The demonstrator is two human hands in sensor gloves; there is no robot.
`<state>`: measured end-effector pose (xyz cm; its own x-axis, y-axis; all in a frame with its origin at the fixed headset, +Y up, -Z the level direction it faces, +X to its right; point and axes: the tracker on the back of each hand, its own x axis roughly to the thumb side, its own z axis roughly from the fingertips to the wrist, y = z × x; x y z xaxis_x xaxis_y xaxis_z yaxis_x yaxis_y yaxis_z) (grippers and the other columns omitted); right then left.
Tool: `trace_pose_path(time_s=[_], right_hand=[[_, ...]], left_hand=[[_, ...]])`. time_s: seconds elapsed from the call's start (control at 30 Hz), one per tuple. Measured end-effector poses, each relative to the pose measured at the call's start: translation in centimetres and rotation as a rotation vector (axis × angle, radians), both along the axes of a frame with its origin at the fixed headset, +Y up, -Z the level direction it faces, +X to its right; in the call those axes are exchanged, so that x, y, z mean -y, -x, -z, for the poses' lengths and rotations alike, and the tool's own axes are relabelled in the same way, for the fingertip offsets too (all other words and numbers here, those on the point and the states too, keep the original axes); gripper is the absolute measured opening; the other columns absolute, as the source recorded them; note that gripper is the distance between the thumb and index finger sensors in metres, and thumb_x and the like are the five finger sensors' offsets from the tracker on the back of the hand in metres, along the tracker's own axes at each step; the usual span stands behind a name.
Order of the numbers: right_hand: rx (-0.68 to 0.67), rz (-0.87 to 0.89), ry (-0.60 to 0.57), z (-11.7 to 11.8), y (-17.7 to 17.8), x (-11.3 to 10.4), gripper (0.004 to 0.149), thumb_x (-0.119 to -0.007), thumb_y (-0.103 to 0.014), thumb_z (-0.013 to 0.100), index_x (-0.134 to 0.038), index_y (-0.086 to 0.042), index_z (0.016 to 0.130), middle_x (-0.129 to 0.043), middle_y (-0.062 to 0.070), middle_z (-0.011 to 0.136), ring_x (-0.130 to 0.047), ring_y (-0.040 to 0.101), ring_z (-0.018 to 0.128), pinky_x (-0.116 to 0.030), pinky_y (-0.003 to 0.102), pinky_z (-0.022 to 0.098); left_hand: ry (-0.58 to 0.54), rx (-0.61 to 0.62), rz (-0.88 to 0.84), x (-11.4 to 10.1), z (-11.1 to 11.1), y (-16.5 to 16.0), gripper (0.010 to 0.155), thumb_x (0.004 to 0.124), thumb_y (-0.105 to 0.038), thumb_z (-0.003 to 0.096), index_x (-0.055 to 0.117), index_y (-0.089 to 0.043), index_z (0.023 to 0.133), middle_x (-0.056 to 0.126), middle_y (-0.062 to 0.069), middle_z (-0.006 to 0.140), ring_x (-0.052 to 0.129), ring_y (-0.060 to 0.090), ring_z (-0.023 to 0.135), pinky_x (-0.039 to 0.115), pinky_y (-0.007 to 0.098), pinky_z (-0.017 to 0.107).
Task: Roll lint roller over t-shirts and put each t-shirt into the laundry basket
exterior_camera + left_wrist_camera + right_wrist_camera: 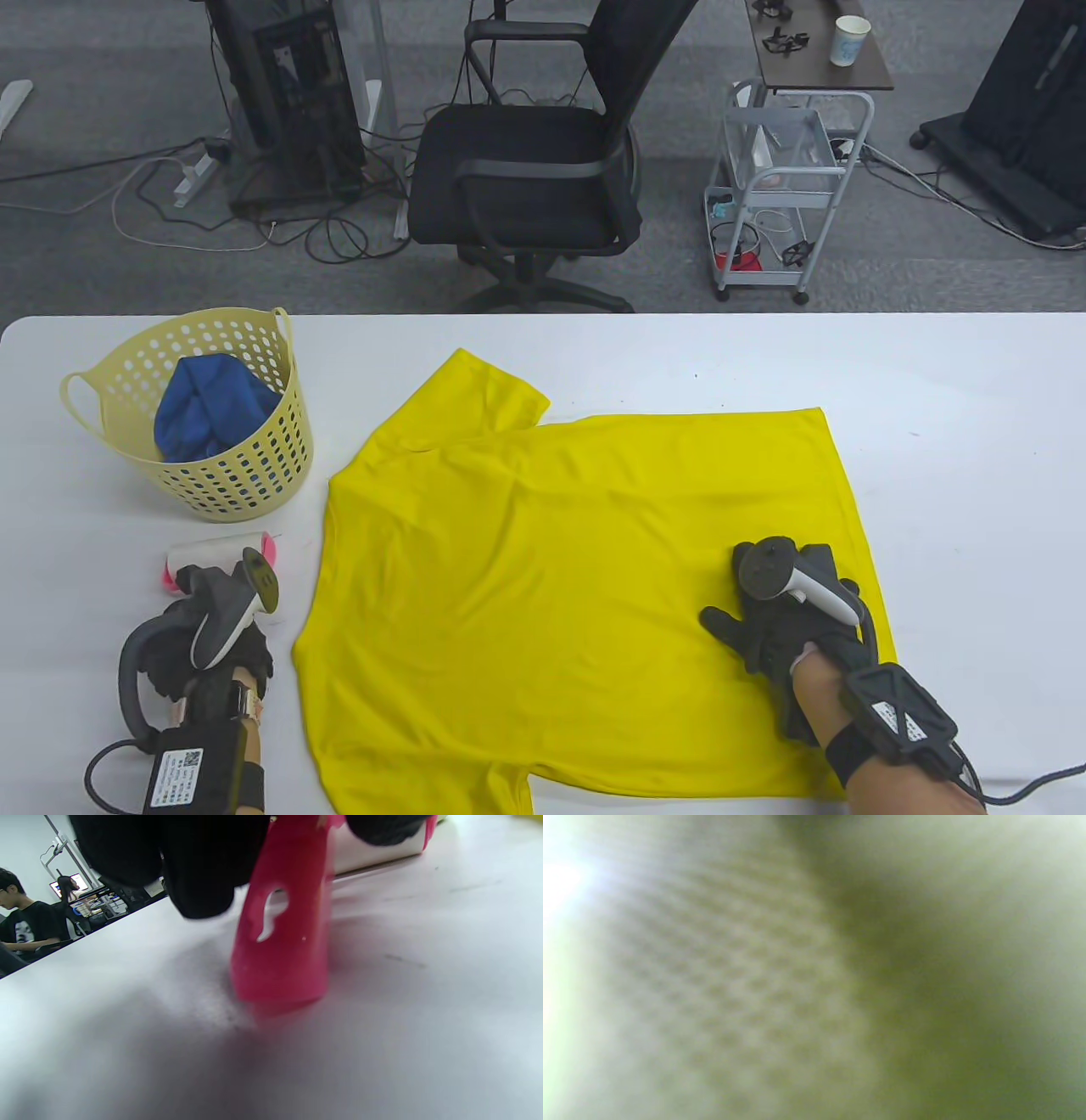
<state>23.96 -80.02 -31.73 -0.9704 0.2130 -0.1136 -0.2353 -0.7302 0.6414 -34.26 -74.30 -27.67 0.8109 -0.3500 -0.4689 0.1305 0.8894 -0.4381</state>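
A yellow t-shirt [543,552] lies spread flat in the middle of the white table [976,475]. At the left stands a pale yellow laundry basket [127,352] with a blue t-shirt [208,412] bundled inside. In front of the basket lies the lint roller [216,556], a white roll with a pink handle. My left hand [182,611] grips that handle; in the left wrist view the black gloved fingers [199,870] curl round the top of the pink handle [282,942], whose end touches the table. My right hand [747,632] rests flat on the shirt's lower right part. The right wrist view shows only blurred yellow fabric [734,984].
Beyond the table's far edge stand a black office chair [526,170] and a small wheeled cart [780,187]. Bare table surface lies to the right of the shirt. A seated person [25,921] shows far off in the left wrist view.
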Motion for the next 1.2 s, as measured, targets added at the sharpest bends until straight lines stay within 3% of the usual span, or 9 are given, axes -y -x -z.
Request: trace_pose_path(time_s=[0.2, 0.37, 0.47, 0.63, 0.73, 0.87, 0.97, 1.03, 1.2], right_hand=[[-0.047, 0.021, -0.128, 0.4, 0.4, -2.2, 0.088, -0.05, -0.067, 0.043, 0.004, -0.026, 0.099, 0.021, 0.019, 0.094, 0.011, 0.057, 0.089, -0.006, 0.079, 0.057], [-0.071, 0.061, -0.339, 0.0, 1.0, -7.6, 0.085, -0.053, -0.065, 0.045, -0.011, -0.023, 0.105, 0.008, 0.022, 0.101, -0.009, 0.055, 0.098, -0.018, 0.079, 0.062], [-0.046, 0.087, -0.343, -0.7, 1.0, -9.1, 0.085, -0.054, -0.065, 0.045, -0.01, -0.023, 0.105, 0.008, 0.023, 0.101, -0.008, 0.056, 0.098, -0.018, 0.079, 0.062], [-0.04, 0.065, -0.375, -3.1, 0.0, -8.3, 0.088, -0.054, -0.066, 0.045, 0.002, -0.025, 0.1, 0.016, 0.022, 0.097, -0.005, 0.056, 0.097, -0.018, 0.079, 0.062], [-0.038, 0.063, -0.349, -3.7, -0.8, -7.3, 0.088, -0.053, -0.066, 0.046, 0.003, -0.025, 0.1, 0.017, 0.022, 0.096, -0.004, 0.056, 0.097, -0.017, 0.079, 0.061], [0.015, 0.159, -0.294, -3.4, -2.1, -6.3, 0.088, -0.053, -0.066, 0.046, 0.002, -0.025, 0.1, 0.017, 0.022, 0.096, -0.003, 0.056, 0.096, -0.016, 0.079, 0.061], [0.036, 0.171, -0.302, -3.1, -2.9, -6.2, 0.088, -0.053, -0.066, 0.046, 0.001, -0.024, 0.101, 0.017, 0.022, 0.096, -0.002, 0.056, 0.096, -0.016, 0.079, 0.061], [0.051, 0.173, -0.306, -2.7, -3.6, -5.9, 0.087, -0.053, -0.065, 0.046, 0.0, -0.024, 0.101, 0.016, 0.022, 0.097, -0.003, 0.056, 0.096, -0.016, 0.079, 0.061], [0.088, 0.168, -0.253, -2.3, -4.4, -4.6, 0.086, -0.054, -0.065, 0.046, -0.004, -0.023, 0.103, 0.013, 0.023, 0.098, -0.006, 0.057, 0.096, -0.017, 0.078, 0.062]], left_hand=[[-0.122, 0.2, -0.027, -2.7, -0.9, -4.3, 0.079, 0.06, -0.055, 0.0477, 0.024, -0.016, 0.106, 0.059, 0.024, 0.106, 0.086, 0.038, 0.082, 0.073, 0.06, 0.057], [-0.256, 0.585, -0.193, -5.1, -0.4, -11.1, 0.088, 0.064, -0.063, 0.0422, 0.031, -0.013, 0.106, 0.066, 0.022, 0.098, 0.089, 0.026, 0.074, 0.076, 0.054, 0.053], [-0.103, 0.727, -0.328, -5.2, 0.9, -16.3, 0.098, 0.066, -0.069, 0.0385, 0.016, -0.019, 0.107, 0.036, 0.026, 0.113, 0.064, 0.046, 0.099, 0.063, 0.066, 0.064], [0.15, 0.805, -0.29, -2.6, 5.0, -23.3, 0.107, 0.068, -0.075, 0.0296, 0.014, -0.024, 0.107, 0.023, 0.024, 0.117, 0.047, 0.06, 0.105, 0.055, 0.076, 0.067], [0.259, 0.807, -0.225, -0.5, 7.4, -25.0, 0.115, 0.065, -0.079, 0.0255, -0.007, -0.027, 0.099, 0.0, 0.022, 0.114, 0.02, 0.065, 0.105, 0.039, 0.085, 0.066], [0.313, 0.743, -0.316, 1.7, 9.4, -25.2, 0.119, 0.067, -0.079, 0.024, -0.009, -0.023, 0.097, -0.007, 0.024, 0.109, 0.016, 0.066, 0.103, 0.035, 0.087, 0.064], [0.324, 0.735, -0.277, 3.4, 9.8, -24.8, 0.116, 0.066, -0.075, 0.0216, 0.001, -0.02, 0.101, 0.011, 0.021, 0.113, 0.025, 0.06, 0.102, 0.048, 0.081, 0.065], [0.17, 0.782, -0.278, 2.7, 9.5, -24.4, 0.109, 0.067, -0.073, 0.0209, 0.018, -0.024, 0.105, 0.026, 0.019, 0.113, 0.036, 0.057, 0.102, 0.055, 0.075, 0.065], [-0.083, 0.831, -0.278, 1.0, 9.0, -24.0, 0.049, 0.084, -0.047, 0.0362, 0.076, -0.028, 0.08, 0.082, 0.005, 0.08, 0.083, 0.031, 0.072, 0.085, 0.049, 0.044]])
